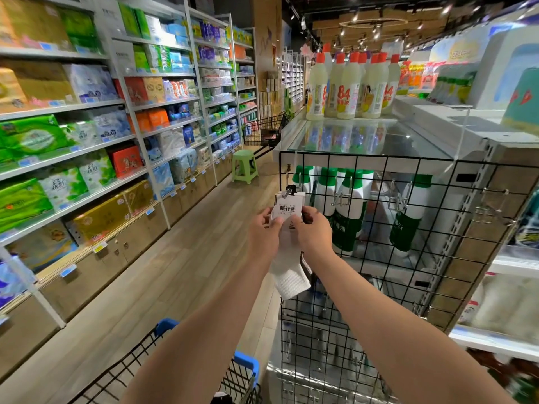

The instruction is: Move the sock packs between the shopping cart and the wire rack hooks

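A pair of white socks (290, 279) with a white card label (287, 206) hangs by a small black hook at the left edge of a black wire grid panel (408, 228). My left hand (264, 236) pinches the label's left side. From the right, my right hand (312, 233) grips the label and the top of the socks. The socks dangle below both hands. Several bare metal hooks (398, 196) stick out of the grid to the right.
Shelves of tissue packs (87, 141) line the left side of the aisle. A green stool (244, 166) and a black cart (265, 131) stand further down. Bleach bottles (350, 86) stand on the display above the grid. A blue-handled cart (245, 365) is below my arms.
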Demonstrator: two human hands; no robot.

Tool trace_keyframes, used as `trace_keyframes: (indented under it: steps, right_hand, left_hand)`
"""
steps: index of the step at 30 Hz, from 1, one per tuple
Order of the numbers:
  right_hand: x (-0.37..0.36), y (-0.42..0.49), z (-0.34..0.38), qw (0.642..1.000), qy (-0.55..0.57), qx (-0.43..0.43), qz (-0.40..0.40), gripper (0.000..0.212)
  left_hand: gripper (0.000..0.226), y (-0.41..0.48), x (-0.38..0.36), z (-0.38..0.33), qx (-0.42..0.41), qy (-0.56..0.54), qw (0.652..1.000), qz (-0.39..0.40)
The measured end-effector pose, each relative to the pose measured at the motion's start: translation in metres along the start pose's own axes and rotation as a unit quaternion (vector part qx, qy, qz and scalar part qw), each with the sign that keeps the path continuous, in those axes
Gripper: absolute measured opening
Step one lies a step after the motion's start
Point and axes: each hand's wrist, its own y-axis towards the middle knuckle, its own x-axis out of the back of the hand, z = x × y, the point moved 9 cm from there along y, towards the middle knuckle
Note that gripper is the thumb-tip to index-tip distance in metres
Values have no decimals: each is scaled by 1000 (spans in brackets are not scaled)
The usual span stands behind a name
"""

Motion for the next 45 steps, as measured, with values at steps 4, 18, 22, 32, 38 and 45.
trace_keyframes:
  steps: [4,18,22,32,38,45]
  right_hand:
    - [0,3,-6,999,-1,-5,-40,31]
    - [-2,-20,-19,997,-16,-3,-79,32]
    - [1,-54,-20,995,-23,25,-91,17]
    - [-98,-185,-166,941,-93,-167,280,16]
    - [-142,-268,-229,891,-179,-186,373,23]
    - [-234,-331,-283,819,-212,-235,479,18]
  left_hand:
    - [37,7,-4,-1,-1,15,1000,8]
    - [20,-2,-9,8,-22,126,991,40]
    - [35,-22,12,22,-3,130,991,16]
    - [22,-150,110,207,199,175,964,40]
    - [24,-242,201,296,337,147,929,-32]
    - [22,-293,298,384,451,113,881,-93]
